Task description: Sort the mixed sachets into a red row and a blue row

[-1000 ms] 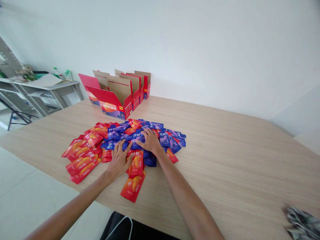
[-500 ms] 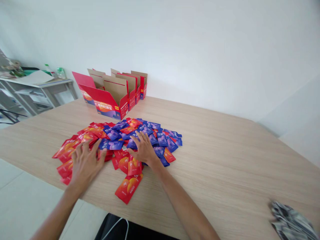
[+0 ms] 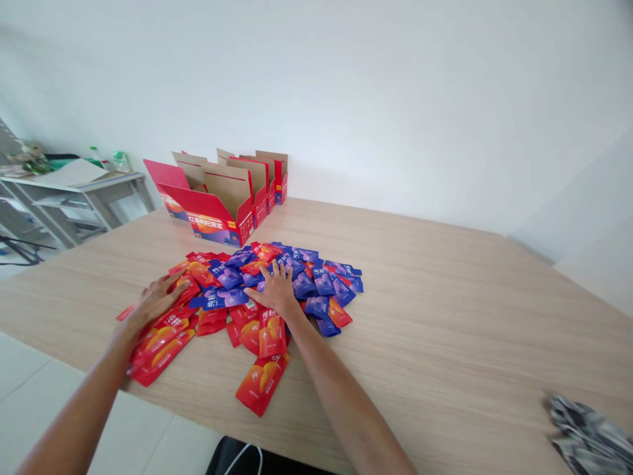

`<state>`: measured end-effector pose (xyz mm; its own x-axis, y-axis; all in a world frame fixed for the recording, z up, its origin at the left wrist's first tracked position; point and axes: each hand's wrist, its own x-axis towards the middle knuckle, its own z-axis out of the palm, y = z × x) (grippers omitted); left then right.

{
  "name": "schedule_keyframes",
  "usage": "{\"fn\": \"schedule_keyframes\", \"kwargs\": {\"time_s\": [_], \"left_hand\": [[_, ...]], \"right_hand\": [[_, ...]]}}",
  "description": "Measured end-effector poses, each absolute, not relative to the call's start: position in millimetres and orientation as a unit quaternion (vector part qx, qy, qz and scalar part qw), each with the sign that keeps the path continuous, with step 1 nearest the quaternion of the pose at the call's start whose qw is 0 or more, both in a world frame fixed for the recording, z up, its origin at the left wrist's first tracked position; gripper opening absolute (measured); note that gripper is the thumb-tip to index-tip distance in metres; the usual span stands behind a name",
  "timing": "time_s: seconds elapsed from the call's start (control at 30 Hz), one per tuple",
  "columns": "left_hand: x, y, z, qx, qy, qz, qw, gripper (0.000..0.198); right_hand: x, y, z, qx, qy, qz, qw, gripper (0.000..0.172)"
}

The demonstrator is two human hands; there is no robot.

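A heap of small flat pouches lies on the wooden table, red pouches (image 3: 163, 340) mostly on the left and blue pouches (image 3: 324, 284) mostly on the right, with some mixed. My left hand (image 3: 161, 297) rests on the red pouches at the heap's left side, its fingers stretched out. Over the middle of the heap, where blue and red meet, my right hand (image 3: 277, 290) lies with fingers spread. Neither hand grips a pouch that I can see. A single red pouch (image 3: 263, 384) sticks out toward the table's near edge, partly under another.
Several open red cardboard boxes (image 3: 212, 224) stand in a row behind the heap, near the wall. A striped cloth (image 3: 591, 429) lies at the table's right front. On the far left is a grey side table (image 3: 93, 185) with papers and bottles.
My left hand has moved outward and farther back over the red pouches. Some red pouches under it have shifted toward the near edge. The right hand stays almost where it was.
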<state>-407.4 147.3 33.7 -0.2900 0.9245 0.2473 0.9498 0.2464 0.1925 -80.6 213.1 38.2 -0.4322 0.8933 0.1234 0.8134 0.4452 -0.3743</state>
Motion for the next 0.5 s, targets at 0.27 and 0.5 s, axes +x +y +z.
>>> {"fn": "schedule_keyframes", "kwargs": {"time_s": [0.27,0.5], "left_hand": [[-367,152,20,-0.566,-0.813,-0.136,-0.012,0.068],[-325,156,21,-0.583,-0.801,-0.137,-0.019,0.067]], "right_hand": [[-71,213,30,-0.507,-0.838,0.127,0.158,0.093],[-47,217,23,-0.524,-0.829,0.115,0.156,0.09]]}}
